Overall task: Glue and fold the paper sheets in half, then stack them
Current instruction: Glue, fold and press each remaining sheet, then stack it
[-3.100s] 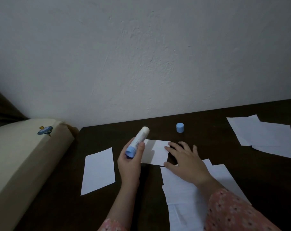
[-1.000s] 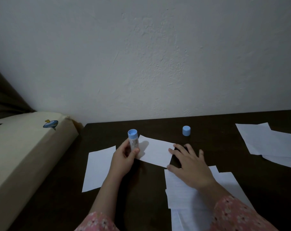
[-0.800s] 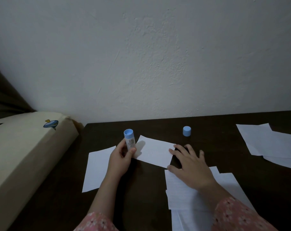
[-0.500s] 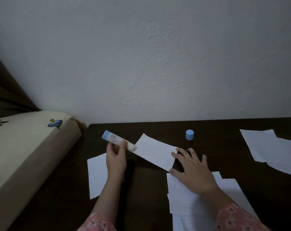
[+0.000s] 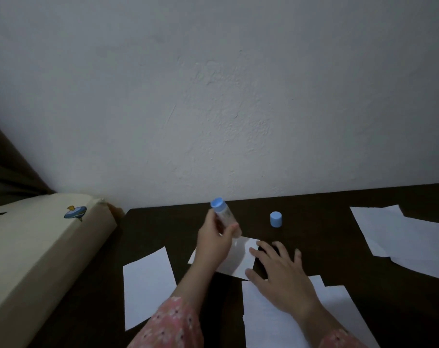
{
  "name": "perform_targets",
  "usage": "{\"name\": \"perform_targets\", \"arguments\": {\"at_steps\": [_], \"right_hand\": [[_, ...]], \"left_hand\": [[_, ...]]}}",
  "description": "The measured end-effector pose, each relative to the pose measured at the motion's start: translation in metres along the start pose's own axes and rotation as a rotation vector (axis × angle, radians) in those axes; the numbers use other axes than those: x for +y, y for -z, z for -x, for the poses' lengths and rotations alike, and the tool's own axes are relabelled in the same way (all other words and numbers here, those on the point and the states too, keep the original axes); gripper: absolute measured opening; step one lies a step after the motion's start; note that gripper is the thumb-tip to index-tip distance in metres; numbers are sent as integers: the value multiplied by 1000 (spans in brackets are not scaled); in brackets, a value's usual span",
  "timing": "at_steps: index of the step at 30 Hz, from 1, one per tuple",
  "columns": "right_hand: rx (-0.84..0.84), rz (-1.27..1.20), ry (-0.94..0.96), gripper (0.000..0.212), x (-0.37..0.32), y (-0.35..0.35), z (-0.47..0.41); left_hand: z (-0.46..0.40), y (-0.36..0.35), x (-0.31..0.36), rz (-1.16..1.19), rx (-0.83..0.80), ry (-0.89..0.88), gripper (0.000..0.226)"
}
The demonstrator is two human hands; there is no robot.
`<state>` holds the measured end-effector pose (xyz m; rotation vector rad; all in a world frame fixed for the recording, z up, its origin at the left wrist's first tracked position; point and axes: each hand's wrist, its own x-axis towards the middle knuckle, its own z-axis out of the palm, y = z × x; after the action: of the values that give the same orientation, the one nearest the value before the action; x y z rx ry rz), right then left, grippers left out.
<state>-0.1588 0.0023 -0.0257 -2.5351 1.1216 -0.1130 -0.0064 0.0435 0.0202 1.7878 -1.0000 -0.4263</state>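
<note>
My left hand (image 5: 213,244) grips an uncapped glue stick (image 5: 223,216), blue base up, its tip down on the far edge of a small white sheet (image 5: 236,259) on the dark table (image 5: 163,229). My right hand (image 5: 278,275) lies flat with fingers spread, its fingertips holding the sheet's right edge down. The blue cap (image 5: 275,219) stands alone behind the sheet. A stack of white sheets (image 5: 271,320) lies under my right wrist. One single sheet (image 5: 148,285) lies to the left.
More white sheets (image 5: 399,237) lie overlapped at the right of the table. A cream cushion or mattress edge (image 5: 37,249) with a small blue print borders the table on the left. A white wall runs along the table's back.
My left hand has swung the glue stick from the sheet's left end, tipped sideways, to nearly upright with its tip on the sheet's far edge. My right hand has stayed on the sheet.
</note>
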Motion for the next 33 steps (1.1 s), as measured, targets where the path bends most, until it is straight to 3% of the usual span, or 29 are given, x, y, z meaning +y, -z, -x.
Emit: {"name": "perform_targets", "arguments": {"at_steps": [4, 16, 33], "right_hand": [[2, -26, 6, 59, 0, 1, 0], [5, -31, 10, 61, 2, 3, 0], [19, 2, -4, 61, 4, -1, -2]], "left_hand": [[-4, -27, 4, -69, -143, -35, 30], [-8, -23, -4, -128, -226, -114, 35], [-35, 30, -44, -145, 27, 72, 45]]}}
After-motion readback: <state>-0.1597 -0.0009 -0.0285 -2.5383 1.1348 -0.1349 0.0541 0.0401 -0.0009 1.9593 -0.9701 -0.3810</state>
